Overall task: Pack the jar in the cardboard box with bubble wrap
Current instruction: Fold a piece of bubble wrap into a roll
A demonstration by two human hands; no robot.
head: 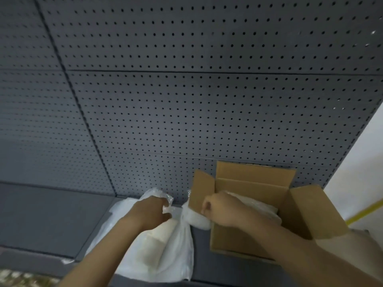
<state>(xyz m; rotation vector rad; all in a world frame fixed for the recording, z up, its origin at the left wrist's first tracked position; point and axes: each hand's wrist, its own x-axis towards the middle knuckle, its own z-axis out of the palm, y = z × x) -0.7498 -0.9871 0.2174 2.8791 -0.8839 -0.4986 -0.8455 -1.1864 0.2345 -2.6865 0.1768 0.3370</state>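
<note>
An open cardboard box (234, 241) stands on the dark shelf at the lower right, its flaps spread outward. Bubble wrap (259, 201) fills part of its inside and spills over the near left corner. My right hand (221, 208) grips that wrap at the box's left rim. To the left lies a translucent white plastic bag (165, 251) with a pale bundle inside. My left hand (153, 210) grips the bag's crumpled top. The jar itself is not visible.
A dark grey pegboard wall (186, 100) rises right behind the box and bag. The grey shelf (47, 216) stretches to the left. A white wall and a yellow floor line (364, 212) show at the right.
</note>
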